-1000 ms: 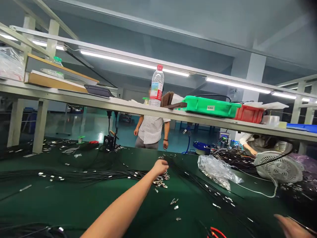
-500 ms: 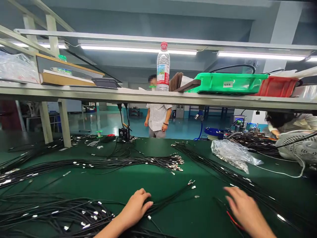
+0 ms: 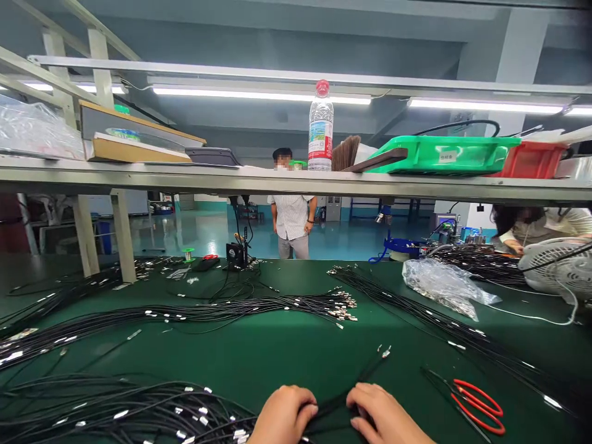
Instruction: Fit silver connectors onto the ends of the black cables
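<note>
Two or more thin black cables (image 3: 333, 404) run between my hands, with pale connector ends (image 3: 385, 352) pointing away to the right. My left hand (image 3: 287, 412) curls around them at the lower middle, thumb against the fingers. A short gap to its right, my right hand (image 3: 382, 412) bends its fingers over the same cables; its fingertips are partly hidden. Left of my left hand lies a loose heap of black cables (image 3: 152, 407) with white tags. Red-handled scissors (image 3: 478, 401) rest on the green table to the right of my right hand.
A straight cable bundle (image 3: 198, 311) crosses the table ahead; another bundle (image 3: 430, 314) slants at the right, beside a clear plastic bag (image 3: 444, 283). A white fan (image 3: 557, 271) stands far right. Overhead, a shelf (image 3: 277, 182) spans the view. One person (image 3: 290, 222) stands beyond it.
My right hand has moved left from over the scissors onto the cables, leaving the scissors uncovered. My left hand has shifted right and nearer to me. The view has turned slightly.
</note>
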Motion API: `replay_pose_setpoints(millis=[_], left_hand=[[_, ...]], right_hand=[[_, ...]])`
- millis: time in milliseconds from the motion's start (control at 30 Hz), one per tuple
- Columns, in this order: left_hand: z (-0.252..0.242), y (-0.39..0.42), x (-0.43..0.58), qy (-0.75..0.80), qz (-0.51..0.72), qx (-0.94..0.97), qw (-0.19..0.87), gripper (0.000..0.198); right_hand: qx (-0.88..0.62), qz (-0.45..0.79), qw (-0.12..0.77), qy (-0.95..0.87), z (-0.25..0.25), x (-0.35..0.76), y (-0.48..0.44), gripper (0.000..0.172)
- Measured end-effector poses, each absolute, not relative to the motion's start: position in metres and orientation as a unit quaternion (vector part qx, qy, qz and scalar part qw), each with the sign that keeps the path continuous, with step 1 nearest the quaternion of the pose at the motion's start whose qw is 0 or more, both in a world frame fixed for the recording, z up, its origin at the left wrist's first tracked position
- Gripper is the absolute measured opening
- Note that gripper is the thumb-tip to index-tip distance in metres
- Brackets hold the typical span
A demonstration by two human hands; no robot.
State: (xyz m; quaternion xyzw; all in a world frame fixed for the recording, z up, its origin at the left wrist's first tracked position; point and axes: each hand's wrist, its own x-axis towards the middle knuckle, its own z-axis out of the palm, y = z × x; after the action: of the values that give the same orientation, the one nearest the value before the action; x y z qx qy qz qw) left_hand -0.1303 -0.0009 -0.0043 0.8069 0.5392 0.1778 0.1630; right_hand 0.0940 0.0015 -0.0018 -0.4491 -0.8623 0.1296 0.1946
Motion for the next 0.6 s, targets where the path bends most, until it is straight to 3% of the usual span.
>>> replay_pose_setpoints(millis=[133,367,600], left_hand=[[-0.007,0.001,-0.131,0.552,0.169,0.801,0.157,0.022],[-0.015,0.005,-0.131,0.567,0.155,0.796,0.144,0.021],[-0.013,0.006,-0.130,0.561,0.151,0.804,0.126,0.019]], right_hand=[[-0.446,0.140,0.267,-0.843,-0.012,0.108,0.010,0.017],[-0.523,0.137,0.294,-0.788,-0.039,0.119,0.029,0.039],[-0.493,0.131,0.279,-0.814,-0.033,0.115,0.023,0.023]])
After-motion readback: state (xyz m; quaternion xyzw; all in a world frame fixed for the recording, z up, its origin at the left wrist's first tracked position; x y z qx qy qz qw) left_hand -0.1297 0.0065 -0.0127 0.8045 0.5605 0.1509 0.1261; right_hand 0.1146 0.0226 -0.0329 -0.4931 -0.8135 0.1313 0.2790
